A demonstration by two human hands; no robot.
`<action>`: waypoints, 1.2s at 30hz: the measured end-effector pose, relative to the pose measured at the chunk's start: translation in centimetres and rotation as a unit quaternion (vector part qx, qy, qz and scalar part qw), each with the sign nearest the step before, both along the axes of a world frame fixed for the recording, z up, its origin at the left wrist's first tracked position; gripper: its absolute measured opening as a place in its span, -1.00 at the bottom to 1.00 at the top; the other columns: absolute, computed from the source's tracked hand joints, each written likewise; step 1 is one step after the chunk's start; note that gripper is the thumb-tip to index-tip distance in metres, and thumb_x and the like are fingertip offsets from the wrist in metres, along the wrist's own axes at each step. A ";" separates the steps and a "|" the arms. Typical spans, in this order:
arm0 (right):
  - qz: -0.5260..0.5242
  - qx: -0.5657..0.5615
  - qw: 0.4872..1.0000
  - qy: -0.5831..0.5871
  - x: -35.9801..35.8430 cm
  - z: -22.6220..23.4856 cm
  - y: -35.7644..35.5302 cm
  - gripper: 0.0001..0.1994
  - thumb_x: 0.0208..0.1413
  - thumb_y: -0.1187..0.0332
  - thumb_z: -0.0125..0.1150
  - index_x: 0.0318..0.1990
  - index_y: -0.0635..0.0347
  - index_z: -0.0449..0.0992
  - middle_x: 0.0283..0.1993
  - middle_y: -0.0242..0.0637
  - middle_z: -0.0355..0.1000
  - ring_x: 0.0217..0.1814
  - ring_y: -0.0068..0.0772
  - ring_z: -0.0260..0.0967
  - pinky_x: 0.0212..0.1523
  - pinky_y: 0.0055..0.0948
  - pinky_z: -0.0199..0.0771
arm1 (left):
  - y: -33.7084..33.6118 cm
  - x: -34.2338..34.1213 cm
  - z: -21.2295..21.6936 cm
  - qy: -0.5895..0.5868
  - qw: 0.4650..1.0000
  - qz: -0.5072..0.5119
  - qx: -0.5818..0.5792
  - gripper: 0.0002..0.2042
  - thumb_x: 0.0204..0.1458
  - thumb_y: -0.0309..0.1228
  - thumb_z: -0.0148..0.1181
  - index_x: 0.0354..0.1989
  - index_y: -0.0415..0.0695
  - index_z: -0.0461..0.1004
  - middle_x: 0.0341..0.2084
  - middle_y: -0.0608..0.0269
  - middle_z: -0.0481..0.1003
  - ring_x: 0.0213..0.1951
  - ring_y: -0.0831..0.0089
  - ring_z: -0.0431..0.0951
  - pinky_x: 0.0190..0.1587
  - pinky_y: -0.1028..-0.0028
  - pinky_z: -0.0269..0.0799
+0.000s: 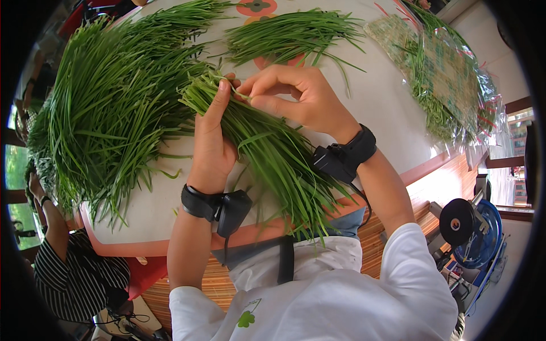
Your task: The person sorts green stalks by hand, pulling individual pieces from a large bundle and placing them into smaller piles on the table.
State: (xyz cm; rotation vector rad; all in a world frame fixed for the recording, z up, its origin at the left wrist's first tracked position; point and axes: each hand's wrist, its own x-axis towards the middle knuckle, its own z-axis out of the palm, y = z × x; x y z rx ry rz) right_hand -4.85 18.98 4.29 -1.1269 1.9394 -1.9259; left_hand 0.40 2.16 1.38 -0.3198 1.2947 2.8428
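Observation:
A thick bundle of garlic chives (pixel 278 150) lies slantwise in front of me, its pale cut ends at the upper left and its leaf tips hanging over the table's near edge. My left hand (pixel 211 139) is wrapped round it close to the cut ends, thumb on top. Beside those ends my right hand (pixel 298 96) is closed in a pinch, thumb against fingers, on a thin pale chive stalk (pixel 242 94) at the bundle's side. The far fingers of my left hand are mostly hidden behind the stalks. Both wrists wear black strapped devices.
A large heap of chives (pixel 108 108) covers the table's left side, and a smaller pile (pixel 293 35) lies at the back. Clear plastic bags of chives (pixel 446 79) sit at the right edge. A person in striped clothing (pixel 79 275) is at the lower left.

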 end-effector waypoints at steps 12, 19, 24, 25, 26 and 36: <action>-0.097 0.173 0.956 0.215 -1.9 0.4 1.6 -0.77 0.04 0.61 0.08 -0.17 0.15 0.55 -0.15 -0.27 0.50 -0.21 -0.23 0.47 -0.19 -0.42 0.48 | 0.0 0.4 0.9 -0.030 0.995 0.027 0.089 -0.81 0.19 -0.25 0.09 -0.25 -0.12 0.41 -0.35 0.40 0.43 -0.18 0.49 0.46 -0.03 0.45 0.38; -0.206 0.341 0.857 0.327 -4.9 -1.7 6.9 -0.70 -0.02 0.66 0.06 -0.16 0.13 0.56 -0.12 -0.34 0.47 -0.06 -0.21 0.41 -0.10 -0.27 0.43 | -0.5 0.0 0.7 -0.008 0.994 -0.011 0.104 -0.79 0.17 -0.27 0.14 -0.43 -0.04 0.29 -0.52 0.49 0.30 -0.45 0.63 0.32 -0.15 0.52 0.35; -0.186 0.395 0.861 0.260 -5.3 -1.5 6.9 -0.77 -0.03 0.56 0.18 -0.17 0.13 0.54 -0.20 -0.32 0.45 -0.11 -0.20 0.38 -0.12 -0.28 0.43 | -0.6 0.0 0.4 -0.004 0.995 -0.009 0.099 -0.81 0.15 -0.29 0.16 -0.38 -0.05 0.31 -0.52 0.48 0.31 -0.44 0.61 0.34 -0.15 0.51 0.35; -0.186 0.394 0.862 0.260 -5.4 -1.5 7.0 -0.77 -0.03 0.56 0.18 -0.17 0.13 0.54 -0.20 -0.32 0.45 -0.11 -0.20 0.38 -0.12 -0.28 0.43 | -0.6 0.0 0.5 -0.006 0.995 -0.003 0.102 -0.82 0.15 -0.30 0.16 -0.37 -0.06 0.31 -0.52 0.47 0.31 -0.44 0.61 0.34 -0.15 0.51 0.35; -0.185 0.389 0.864 0.261 -5.5 -1.5 7.1 -0.80 -0.02 0.54 0.19 -0.19 0.15 0.52 -0.21 -0.32 0.45 -0.15 -0.21 0.38 -0.15 -0.28 0.41 | -0.7 0.0 0.5 -0.006 0.995 -0.003 0.101 -0.82 0.15 -0.30 0.16 -0.37 -0.06 0.31 -0.52 0.47 0.31 -0.44 0.61 0.34 -0.15 0.51 0.35; -0.343 0.217 0.825 0.393 -4.8 -0.8 4.6 -0.93 0.10 0.44 0.19 -0.27 0.10 0.45 -0.39 -0.38 0.48 -0.28 -0.30 0.43 -0.17 -0.43 0.38 | -0.5 0.3 1.3 -0.032 0.996 -0.053 0.071 -0.83 0.13 -0.30 0.18 -0.40 -0.06 0.34 -0.52 0.45 0.33 -0.46 0.57 0.36 -0.30 0.50 0.39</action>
